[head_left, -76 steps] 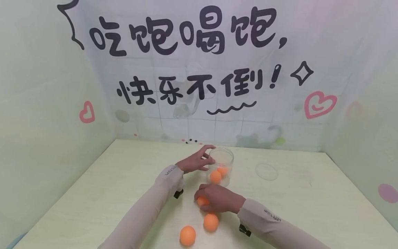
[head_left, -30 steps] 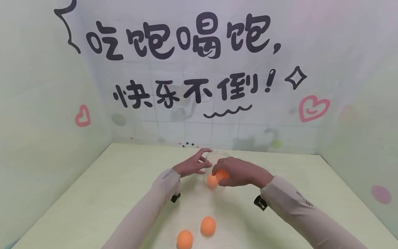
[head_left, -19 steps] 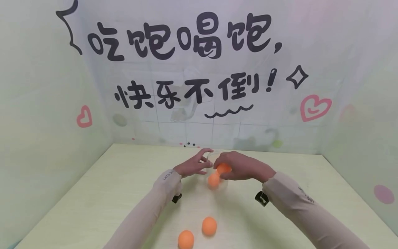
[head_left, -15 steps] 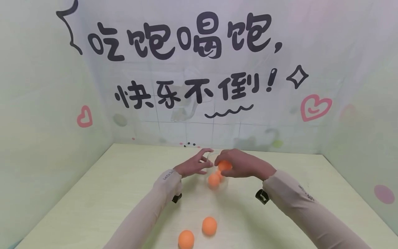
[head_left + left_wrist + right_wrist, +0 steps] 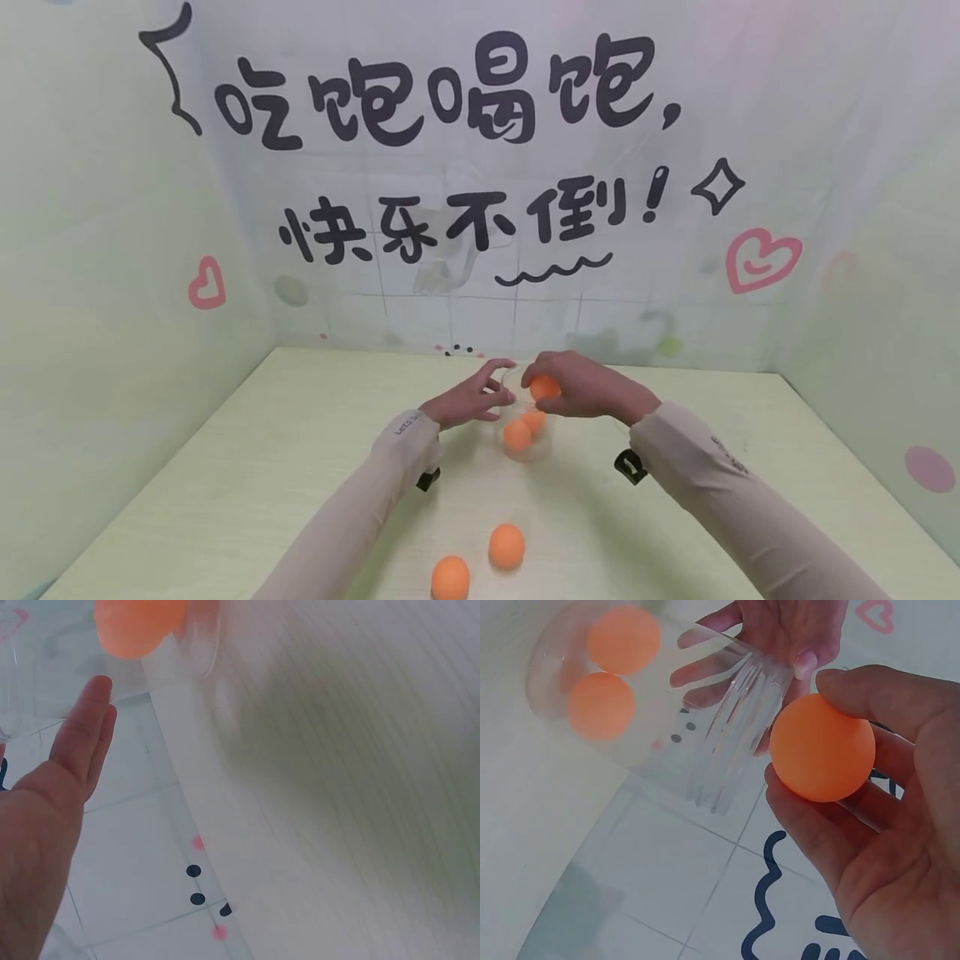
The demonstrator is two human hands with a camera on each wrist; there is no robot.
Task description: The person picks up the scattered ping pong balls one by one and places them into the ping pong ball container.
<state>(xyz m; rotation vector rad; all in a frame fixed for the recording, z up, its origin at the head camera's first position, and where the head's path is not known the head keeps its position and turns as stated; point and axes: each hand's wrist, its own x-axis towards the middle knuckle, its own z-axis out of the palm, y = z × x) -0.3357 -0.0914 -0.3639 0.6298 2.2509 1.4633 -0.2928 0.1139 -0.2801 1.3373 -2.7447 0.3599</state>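
A clear plastic jar [image 5: 537, 452] stands upright on the table, with two orange balls [image 5: 517, 434] inside at the bottom. My left hand [image 5: 467, 402] holds it from the left, thumb at the threaded rim and fingers spread along the wall; the right wrist view shows those fingers through the plastic. In my right hand [image 5: 588, 387], another orange ball [image 5: 823, 748] is pinched between thumb and fingers, right by the jar's mouth. The two loose orange balls [image 5: 507, 547] lie on the table nearer to me.
Pale wood-grain table [image 5: 225, 492] spreads to both sides. Behind it hangs a printed curtain [image 5: 420, 321] with large black lettering, and light walls close in the left and right. A faint clear ring [image 5: 621, 427] is mostly hidden behind my right wrist.
My right hand has picked up a ball from the table before the jar and carried it forward and up to the jar's mouth. My left hand stays at the jar.
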